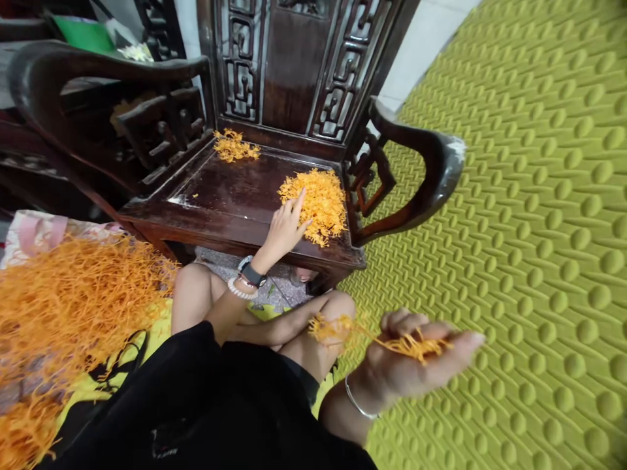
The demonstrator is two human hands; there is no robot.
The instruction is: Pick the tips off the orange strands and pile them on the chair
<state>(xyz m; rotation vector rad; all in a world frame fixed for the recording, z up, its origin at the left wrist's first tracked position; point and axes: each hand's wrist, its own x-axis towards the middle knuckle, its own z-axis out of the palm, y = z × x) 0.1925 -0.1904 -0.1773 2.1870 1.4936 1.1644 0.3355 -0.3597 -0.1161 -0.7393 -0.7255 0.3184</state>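
My left hand (285, 228), with a watch and bracelets on its wrist, reaches over the dark wooden chair seat (220, 196). Its index finger and thumb are spread and touch the edge of a pile of small orange branched pieces (321, 199). My right hand (416, 359), slightly blurred, is raised at the lower right with the palm up. Its fingers curl round a bunch of thin orange strands (416, 346), part of which trails out past the wrist side. A smaller orange heap (236, 146) lies at the seat's back left corner.
A large mound of long orange strands (88, 294) lies on the floor at left, beside a pink-handled bag (36, 235). The chair's curved armrests (443, 170) flank the seat. A yellow-green textured mat (539, 261) covers the right side. A green container (83, 34) stands at upper left.
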